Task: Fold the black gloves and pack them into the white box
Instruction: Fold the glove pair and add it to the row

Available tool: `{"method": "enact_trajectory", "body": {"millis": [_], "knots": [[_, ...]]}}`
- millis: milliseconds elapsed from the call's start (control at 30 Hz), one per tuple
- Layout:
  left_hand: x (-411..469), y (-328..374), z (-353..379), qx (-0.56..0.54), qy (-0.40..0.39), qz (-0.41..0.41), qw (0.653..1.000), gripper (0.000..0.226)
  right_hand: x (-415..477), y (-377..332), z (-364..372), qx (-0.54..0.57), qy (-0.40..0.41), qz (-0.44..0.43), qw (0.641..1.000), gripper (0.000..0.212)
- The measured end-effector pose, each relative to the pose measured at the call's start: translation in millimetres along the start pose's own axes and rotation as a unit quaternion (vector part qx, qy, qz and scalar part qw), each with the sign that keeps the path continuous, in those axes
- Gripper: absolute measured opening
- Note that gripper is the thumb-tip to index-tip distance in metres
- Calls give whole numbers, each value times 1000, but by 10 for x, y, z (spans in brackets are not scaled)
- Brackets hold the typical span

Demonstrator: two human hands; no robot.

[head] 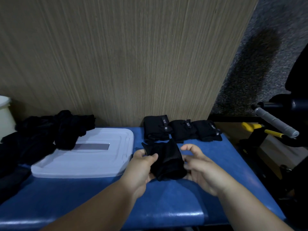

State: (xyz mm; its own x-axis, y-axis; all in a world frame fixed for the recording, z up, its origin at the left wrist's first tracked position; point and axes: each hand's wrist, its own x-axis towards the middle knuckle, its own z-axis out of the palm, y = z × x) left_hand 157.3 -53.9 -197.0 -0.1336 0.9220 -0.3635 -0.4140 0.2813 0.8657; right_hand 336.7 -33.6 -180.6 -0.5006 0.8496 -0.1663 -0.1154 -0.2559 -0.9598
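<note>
Holding: one black glove (166,160) sits between both hands, low over the blue bench (166,197), just in front of the folded row.
Left hand (141,165): pinching the glove's left edge, thumb on top of the cloth and fingers curled under it, so it's clamped on for sure.
Right hand (198,165): curled at the glove's right side, thumb and forefinger apart above the cloth, lower fingers down by its bottom edge. Honestly can't tell if it's gripping or just touching.
Folded row: three folded gloves (181,129) lie side by side at the far edge of the bench, right up against the wood panel (116,55), touching each other, little label tabs on top.
White lid (93,160): flat on the bench, left of the hands, with a grey strip across its middle.
Unfolded pile: a heap of loose gloves (41,134) on the left, draped partly over the lid's far left corner.
White box (4,114): only a pale corner peeks in at the far left edge, behind the pile. Can't see inside.
Off to the right: a yellow-handled tool (250,126) and a grey grip bar (275,122) past the bench edge, well apart from the gloves.
</note>
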Motion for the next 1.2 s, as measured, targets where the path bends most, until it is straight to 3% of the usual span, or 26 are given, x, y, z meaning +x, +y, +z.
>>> {"method": "enact_trajectory", "body": {"millis": [167,367,500,567,633,733,867,933,1033,1133,1200], "knots": [[-38,-45,30,71,-39,25,996,25,40,42,83,-51,122,47,990,28],[0,-108,72,156,-20,90,983,32,64,103,135,-88,165,11,982,39],[59,-185,33,277,4,128,952,49,46,83,58,-142,165,31,976,49],[52,-210,6,348,-8,137,928,63,36,97,-14,-225,165,49,959,59],[24,-229,-36,448,-8,158,880,67,20,100,-80,-324,166,60,930,67],[-47,-226,-70,552,8,238,799,51,2,117,-140,-471,172,57,864,75],[-60,-241,-49,611,-12,325,722,41,3,150,-52,-599,167,-80,779,60],[-41,-260,-39,648,-58,308,694,47,28,196,4,-638,112,-77,758,54],[-17,-302,-47,706,-122,236,656,55,62,308,0,-694,31,29,718,58],[2,-323,-56,753,-129,202,613,59,69,320,-44,-716,0,84,693,60],[10,-322,-56,763,-135,185,604,60,59,316,-64,-721,-5,91,687,61]]}}
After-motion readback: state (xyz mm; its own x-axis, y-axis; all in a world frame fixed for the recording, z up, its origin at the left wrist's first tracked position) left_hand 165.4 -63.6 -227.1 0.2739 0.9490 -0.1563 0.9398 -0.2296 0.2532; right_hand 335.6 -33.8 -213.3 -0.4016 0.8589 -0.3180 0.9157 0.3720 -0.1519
